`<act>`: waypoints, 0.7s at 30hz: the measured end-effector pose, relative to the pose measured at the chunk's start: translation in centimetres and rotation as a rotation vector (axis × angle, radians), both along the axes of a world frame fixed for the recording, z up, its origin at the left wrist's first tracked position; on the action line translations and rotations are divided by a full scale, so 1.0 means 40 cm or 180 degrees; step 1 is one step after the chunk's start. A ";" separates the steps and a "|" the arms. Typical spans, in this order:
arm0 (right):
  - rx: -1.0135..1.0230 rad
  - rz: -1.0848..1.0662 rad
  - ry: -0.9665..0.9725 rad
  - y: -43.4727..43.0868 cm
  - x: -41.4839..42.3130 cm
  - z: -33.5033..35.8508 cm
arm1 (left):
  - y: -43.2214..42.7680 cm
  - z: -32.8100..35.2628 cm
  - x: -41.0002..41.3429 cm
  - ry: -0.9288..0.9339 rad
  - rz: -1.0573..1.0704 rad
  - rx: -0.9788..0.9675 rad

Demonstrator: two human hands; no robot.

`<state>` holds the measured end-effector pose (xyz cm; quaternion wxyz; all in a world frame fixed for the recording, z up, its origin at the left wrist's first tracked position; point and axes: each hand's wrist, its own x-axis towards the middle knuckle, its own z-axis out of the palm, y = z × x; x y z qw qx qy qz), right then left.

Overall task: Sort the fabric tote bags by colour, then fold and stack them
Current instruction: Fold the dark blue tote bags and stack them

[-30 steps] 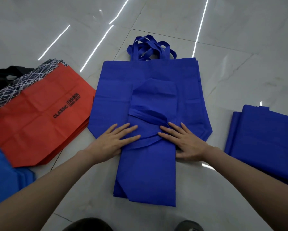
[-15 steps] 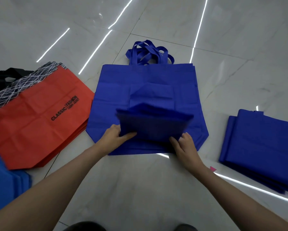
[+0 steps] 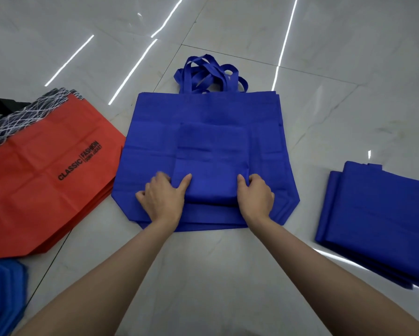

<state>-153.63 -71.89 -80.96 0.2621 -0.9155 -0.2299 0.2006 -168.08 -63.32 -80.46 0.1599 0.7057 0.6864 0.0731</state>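
A folded blue tote bag (image 3: pixel 211 163), doubled into a compact rectangle, lies in the middle of a pile of flat blue tote bags (image 3: pixel 203 110) spread on the pale marble-tile floor (image 3: pixel 228 275). The pile's looped handles (image 3: pixel 211 73) bunch together at its far edge, pointing away from the person. Both bare arms reach forward to the near end of the folded bag. The left hand (image 3: pixel 163 197) grasps its near left corner, with the thumb laid on top of the cloth and the fingers curled at the side edge; the fingertips are slightly blurred. The right hand (image 3: pixel 257 197) grasps the near right corner in the same way, thumb on top and fingers curled tight against the right edge. The folded bag rests flat on the pile between the two hands. To the left, just beside the blue pile, lies a stack of red-orange tote bags (image 3: pixel 46 190) printed with black lettering (image 3: pixel 78 161) that reads CLASSIC and FASHION, with a band of black crossed by white lines along its far edge and black handles (image 3: pixel 0 105) beyond it. At the near left corner of the view sits the edge of some lighter blue bags (image 3: pixel 2 294). Well apart on the right lies a stack of folded blue bags (image 3: pixel 383 214), its edges roughly aligned. Long strips of ceiling light reflect off the glossy tiles.
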 end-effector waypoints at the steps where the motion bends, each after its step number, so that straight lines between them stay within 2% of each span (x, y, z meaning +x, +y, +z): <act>1: -0.0103 0.0005 -0.0063 0.002 -0.003 0.001 | -0.007 -0.008 0.006 0.0026 -0.0156 0.0320; 3: -0.0295 0.0043 -0.0191 0.005 -0.011 0.002 | -0.015 -0.024 0.021 -0.0014 -0.0918 0.0910; 4: -0.0330 0.0041 -0.0342 0.006 -0.015 0.001 | -0.014 -0.033 0.028 0.0002 -0.1366 0.0991; 5: -0.0290 0.0056 -0.0588 0.004 -0.018 -0.004 | -0.011 -0.039 0.034 0.0055 -0.1680 0.0844; 7: -0.0014 0.0362 -0.1383 0.009 -0.021 -0.023 | -0.002 -0.059 0.039 0.0192 -0.1774 0.0233; 9: 0.0270 0.1179 -0.1939 0.033 -0.028 -0.038 | 0.002 -0.084 0.029 0.0255 -0.1745 0.0040; 11: 0.0234 0.1932 -0.1953 0.058 -0.039 -0.056 | 0.000 -0.096 0.024 0.0236 -0.1815 0.0143; 13: -0.0042 0.2264 -0.1613 0.071 -0.046 -0.071 | -0.002 -0.105 0.026 0.0202 -0.1780 0.0172; 17: -0.0285 0.2402 -0.1294 0.075 -0.045 -0.089 | -0.004 -0.115 0.027 0.0205 -0.1705 0.0191; 21: -0.0347 0.2230 -0.1437 0.015 0.001 -0.094 | -0.001 -0.119 0.022 0.0165 -0.1718 0.0308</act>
